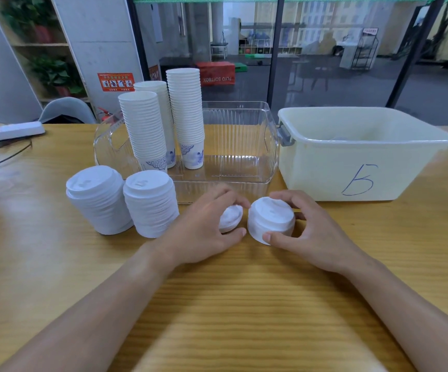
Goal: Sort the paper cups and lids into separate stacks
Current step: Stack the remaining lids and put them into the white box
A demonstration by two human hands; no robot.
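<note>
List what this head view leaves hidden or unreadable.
- Cream bin: contents hidden by its wall.
- Lid in left hand: mostly covered by the fingers.
- Short lid stack in right hand: count blurred.
- Middle cup stack: base hidden behind the front stack.
- Orange sign: text too small.

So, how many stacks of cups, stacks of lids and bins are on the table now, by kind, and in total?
Cup stacks: 3
Lid stacks: 4
Bins: 2, clear bin, cream bin
Total: 9
</note>
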